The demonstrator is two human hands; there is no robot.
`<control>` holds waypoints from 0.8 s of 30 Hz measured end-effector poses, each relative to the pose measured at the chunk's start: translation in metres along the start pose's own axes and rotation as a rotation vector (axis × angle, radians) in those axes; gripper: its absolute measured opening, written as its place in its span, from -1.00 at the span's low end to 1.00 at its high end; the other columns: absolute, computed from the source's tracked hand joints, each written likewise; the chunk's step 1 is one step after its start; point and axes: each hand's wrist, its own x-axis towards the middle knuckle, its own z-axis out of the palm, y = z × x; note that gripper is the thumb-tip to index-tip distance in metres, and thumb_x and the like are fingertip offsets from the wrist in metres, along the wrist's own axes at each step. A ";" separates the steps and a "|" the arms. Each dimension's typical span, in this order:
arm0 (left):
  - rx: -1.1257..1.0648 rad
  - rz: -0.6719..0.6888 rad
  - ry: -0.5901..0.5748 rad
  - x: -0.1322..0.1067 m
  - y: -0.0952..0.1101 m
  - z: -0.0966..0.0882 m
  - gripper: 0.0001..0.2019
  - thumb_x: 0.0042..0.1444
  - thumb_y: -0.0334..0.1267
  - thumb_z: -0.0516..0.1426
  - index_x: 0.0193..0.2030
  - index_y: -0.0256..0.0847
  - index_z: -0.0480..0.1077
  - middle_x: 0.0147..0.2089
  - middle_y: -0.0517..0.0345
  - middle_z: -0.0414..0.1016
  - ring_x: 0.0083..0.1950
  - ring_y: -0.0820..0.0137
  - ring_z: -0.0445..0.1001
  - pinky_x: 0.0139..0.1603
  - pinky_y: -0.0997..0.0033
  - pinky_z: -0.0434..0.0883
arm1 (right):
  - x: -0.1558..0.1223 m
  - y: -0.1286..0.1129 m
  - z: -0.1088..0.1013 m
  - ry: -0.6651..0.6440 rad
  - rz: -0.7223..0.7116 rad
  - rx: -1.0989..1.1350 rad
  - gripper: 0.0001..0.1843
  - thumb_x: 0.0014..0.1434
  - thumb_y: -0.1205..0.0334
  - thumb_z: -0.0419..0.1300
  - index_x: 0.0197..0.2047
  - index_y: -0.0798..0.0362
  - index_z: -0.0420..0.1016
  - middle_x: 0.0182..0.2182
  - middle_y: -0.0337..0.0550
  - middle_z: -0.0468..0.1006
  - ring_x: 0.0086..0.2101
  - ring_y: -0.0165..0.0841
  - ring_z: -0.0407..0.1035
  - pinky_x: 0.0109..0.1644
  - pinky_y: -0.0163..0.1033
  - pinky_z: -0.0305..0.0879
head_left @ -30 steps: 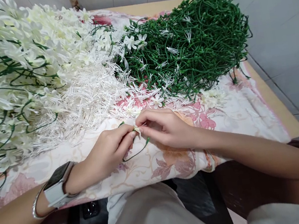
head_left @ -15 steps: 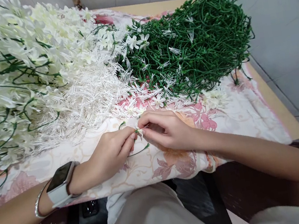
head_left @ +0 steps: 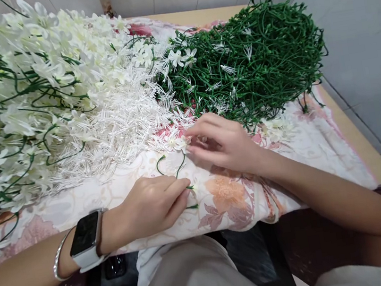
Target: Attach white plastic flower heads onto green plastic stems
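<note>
My left hand (head_left: 155, 205) rests on the floral cloth (head_left: 307, 154) with its fingers pinched on a thin green stem (head_left: 179, 166) that curls upward from the fingertips. My right hand (head_left: 224, 142) is farther back, its fingertips closed on a small white flower (head_left: 180, 143) at the edge of the loose white pieces. A white smartwatch (head_left: 86, 240) and a thin bangle sit on my left wrist.
A big heap of finished white flowers on green stems (head_left: 16, 102) fills the left. A spread of loose white stamens (head_left: 119, 125) lies in the middle. A pile of bare green stems (head_left: 257, 61) sits at the back right. Tiled wall lies right.
The hands have parted. My right hand moved back to the loose white flowers and pinched one. My left hand drew nearer with the green stem.
</note>
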 end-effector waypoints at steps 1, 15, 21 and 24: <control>-0.004 -0.006 0.010 0.000 0.000 0.000 -0.82 0.22 -0.34 -0.02 -0.24 -0.28 0.40 -0.51 0.20 0.40 -0.51 0.48 0.35 -0.48 0.49 0.24 | 0.000 0.000 0.002 -0.017 -0.040 -0.034 -0.88 0.18 0.30 0.10 -0.20 0.08 0.41 -0.34 -0.08 0.40 -0.31 -0.32 0.28 -0.24 -0.18 0.25; -0.327 -0.458 0.227 0.008 -0.004 -0.006 -0.75 0.21 -0.26 0.08 0.03 -0.19 0.30 -0.36 0.23 0.44 -0.45 0.57 0.35 -0.42 0.62 0.29 | -0.002 -0.010 -0.006 0.016 -0.013 0.250 -0.90 0.22 0.39 0.08 -0.26 0.13 0.42 -0.35 -0.11 0.46 -0.34 -0.41 0.33 -0.25 -0.28 0.29; -0.363 -0.357 0.180 0.010 -0.005 -0.008 -0.85 0.21 -0.32 0.08 -0.08 -0.18 0.37 -0.26 0.20 0.47 -0.34 0.56 0.39 -0.31 0.60 0.30 | -0.006 -0.022 -0.003 -0.043 -0.013 0.467 -0.90 0.18 0.41 0.12 -0.25 0.13 0.45 -0.37 -0.13 0.51 -0.36 -0.43 0.36 -0.25 -0.28 0.31; -0.340 -0.334 0.183 0.011 -0.004 -0.011 -0.93 0.21 -0.34 0.07 -0.24 -0.20 0.38 -0.34 0.23 0.44 -0.35 0.55 0.36 -0.31 0.59 0.27 | -0.005 -0.020 -0.003 -0.058 -0.001 0.456 -0.92 0.17 0.40 0.14 -0.26 0.14 0.46 -0.37 -0.14 0.51 -0.37 -0.43 0.36 -0.28 -0.29 0.31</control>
